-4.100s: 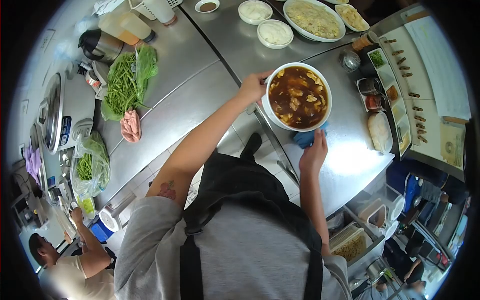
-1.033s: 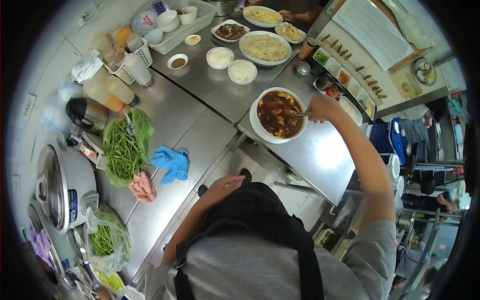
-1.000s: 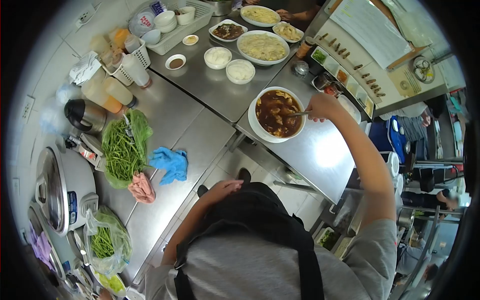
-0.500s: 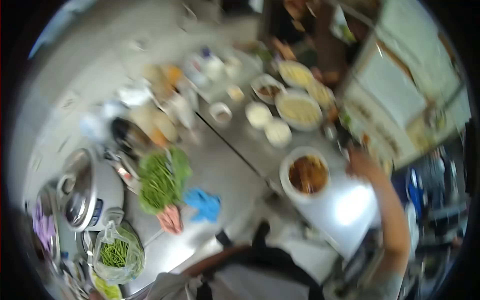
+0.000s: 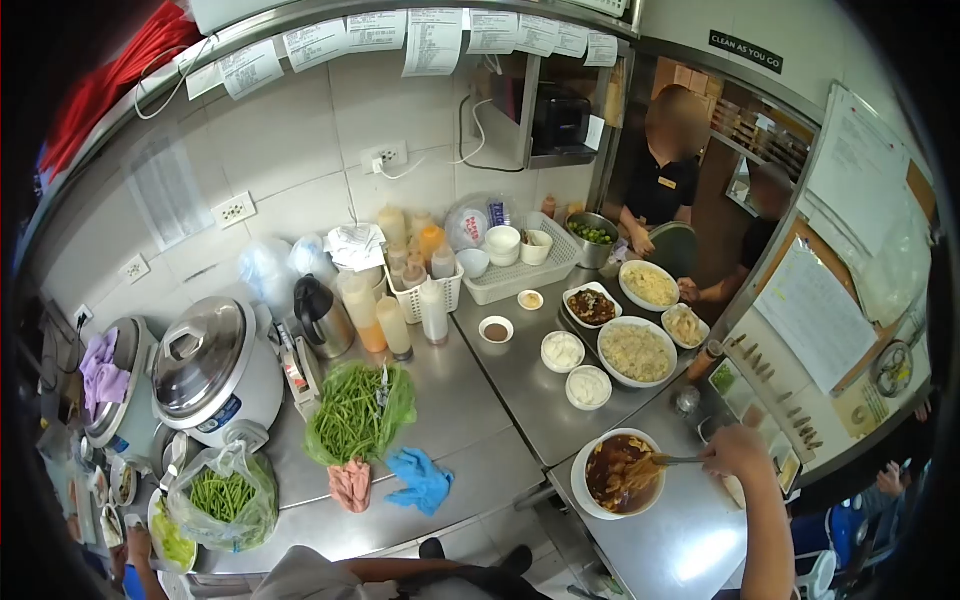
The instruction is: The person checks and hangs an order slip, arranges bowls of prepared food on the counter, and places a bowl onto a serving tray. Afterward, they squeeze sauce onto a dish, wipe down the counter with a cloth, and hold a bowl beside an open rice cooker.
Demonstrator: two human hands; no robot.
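My right hand (image 5: 738,452) is closed on metal tongs (image 5: 682,461), whose tips are in a white bowl (image 5: 578,488) of dark brown sauce. A lump of yellowish-brown food (image 5: 637,478) sits at the tips, over the sauce. The bowl rests on the steel counter (image 5: 690,530) at the lower right. Of my left arm, only a forearm (image 5: 405,569) shows at the bottom edge; the hand itself is out of sight. Two small bowls of white food, the nearer a white bowl (image 5: 588,388), stand beyond the sauce bowl.
Bowls of noodle-like food (image 5: 637,352) stand farther back near two people at an opening. To the left are green beans (image 5: 360,410), a blue glove (image 5: 420,480), squeeze bottles (image 5: 393,325) and a lidded rice cooker (image 5: 215,375). Another person's hand (image 5: 138,543) is at far left.
The view has tilted up, bringing the back wall and paper slips in. The sauce bowl sits lower in view. My right hand, blurred beyond the bowl's right side before, now holds tongs over it.
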